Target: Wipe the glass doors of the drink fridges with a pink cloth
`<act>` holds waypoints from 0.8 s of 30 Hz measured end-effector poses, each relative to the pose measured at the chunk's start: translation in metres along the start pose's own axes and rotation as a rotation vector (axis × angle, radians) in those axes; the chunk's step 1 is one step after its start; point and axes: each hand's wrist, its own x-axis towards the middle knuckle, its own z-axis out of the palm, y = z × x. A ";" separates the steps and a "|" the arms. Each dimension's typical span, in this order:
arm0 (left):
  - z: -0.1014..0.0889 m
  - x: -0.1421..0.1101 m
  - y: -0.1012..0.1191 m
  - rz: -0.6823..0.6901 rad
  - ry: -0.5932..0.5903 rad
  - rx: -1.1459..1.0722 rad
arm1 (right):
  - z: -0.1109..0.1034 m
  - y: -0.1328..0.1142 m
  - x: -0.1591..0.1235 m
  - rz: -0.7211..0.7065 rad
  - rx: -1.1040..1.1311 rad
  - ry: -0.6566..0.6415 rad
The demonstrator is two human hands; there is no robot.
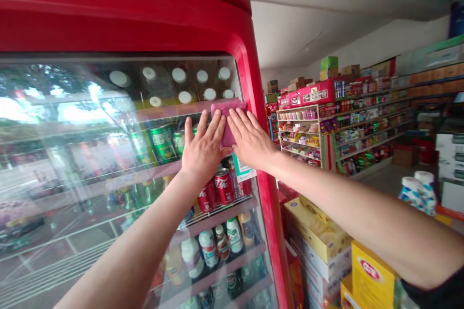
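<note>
A folded pink cloth (229, 123) lies against the glass door (90, 164) of a red drinks fridge (145, 24), near the door's right edge. My left hand (203, 147) is flat with its fingers spread, its fingertips at the left side of the cloth. On the cloth's right part, my right hand (250, 137) presses with fingers stretched out. Both hands cover some of the cloth. Just below them, a sticker with a teal border (243, 170) is on the door, partly hidden by my right hand. Behind the glass stand red cans (224, 186) and green cans (162, 142).
White-capped bottles (179, 76) and small bottles (208, 247) fill other fridge shelves. Reflections of trees and street cover the glass's left. To the right stand stacked cartons (315, 231), a yellow box (373, 275), and long store shelves (369, 125) of goods.
</note>
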 end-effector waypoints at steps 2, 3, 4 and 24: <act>0.005 -0.006 0.007 0.004 -0.015 -0.005 | 0.006 -0.003 -0.011 0.013 0.016 -0.001; 0.008 -0.009 0.010 0.009 -0.022 -0.005 | 0.009 -0.004 -0.017 0.018 0.027 0.000; 0.009 -0.012 0.012 0.014 -0.029 -0.003 | 0.011 -0.004 -0.022 0.020 0.040 0.000; -0.027 -0.125 -0.031 -0.119 0.012 0.096 | 0.059 -0.147 -0.034 0.100 0.192 0.115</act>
